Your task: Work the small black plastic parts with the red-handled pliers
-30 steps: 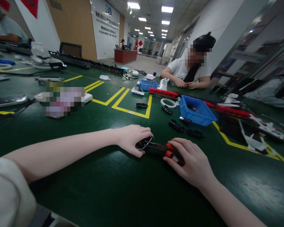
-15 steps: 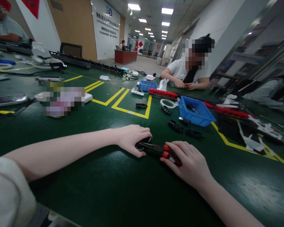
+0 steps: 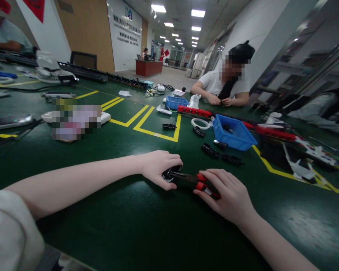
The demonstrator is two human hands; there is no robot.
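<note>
My left hand [image 3: 159, 167] is closed around a small black plastic part [image 3: 167, 174], with fingers on its far side and the thumb nearer me; much of the part is hidden. In my right hand [image 3: 228, 194] are needle-nose pliers [image 3: 200, 181] with red and black handles. Their dark jaws point left and reach the black part; whether they grip any piece of it is too small to tell. Several similar black parts [image 3: 209, 150] lie beyond my right hand on the green table [image 3: 147, 229].
A blue bin [image 3: 234, 141] holding dark parts stands at right, beside a white ring [image 3: 200, 124]. Behind it runs a long red strip [image 3: 194, 111]. A smaller blue bin [image 3: 176, 102] is farther back. Across the table sits a person [image 3: 222, 88]. Yellow tape [image 3: 155, 134] marks the tabletop.
Both hands, the black part and the pliers have shifted very slightly right. The pliers' tip stays at the part, and both holds look the same.
</note>
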